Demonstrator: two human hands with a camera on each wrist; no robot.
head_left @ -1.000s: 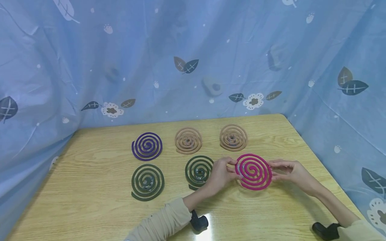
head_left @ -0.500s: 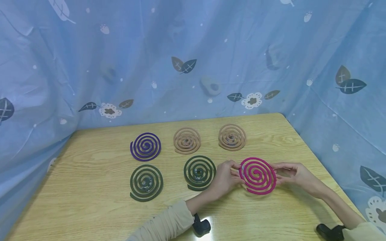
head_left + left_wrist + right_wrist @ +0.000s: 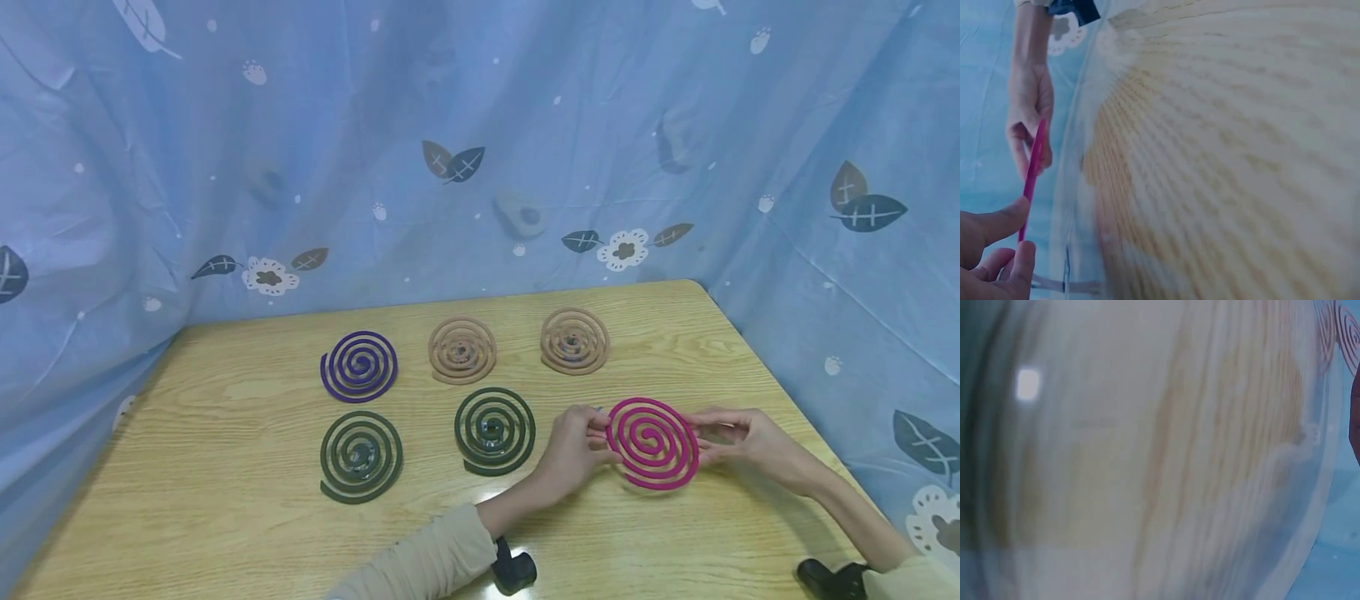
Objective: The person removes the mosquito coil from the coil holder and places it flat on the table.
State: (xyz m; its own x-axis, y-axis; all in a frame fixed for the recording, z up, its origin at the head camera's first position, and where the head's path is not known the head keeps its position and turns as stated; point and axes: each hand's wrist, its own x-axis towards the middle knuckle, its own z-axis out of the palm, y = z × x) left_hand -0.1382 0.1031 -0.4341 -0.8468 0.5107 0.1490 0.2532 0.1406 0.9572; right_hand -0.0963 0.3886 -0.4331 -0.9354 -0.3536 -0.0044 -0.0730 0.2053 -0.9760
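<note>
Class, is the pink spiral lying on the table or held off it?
Off it: the left hand and right hand pinch opposite edges of the pink spiral; the left wrist view shows it apart from the table.

Backdrop: creased blue fabric (image 3: 337, 125) behind the counter and along both sides
Prints: brown and gray leaves (image 3: 464, 165), white flowers (image 3: 624, 249)
Counter (image 3: 225, 450): pale wood grain, far right corner rounded
Far row: purple coil (image 3: 362, 364) at left, then two tan coils (image 3: 461, 351)
Nearer row: two dark green coils (image 3: 362, 457), side by side, apart
</note>
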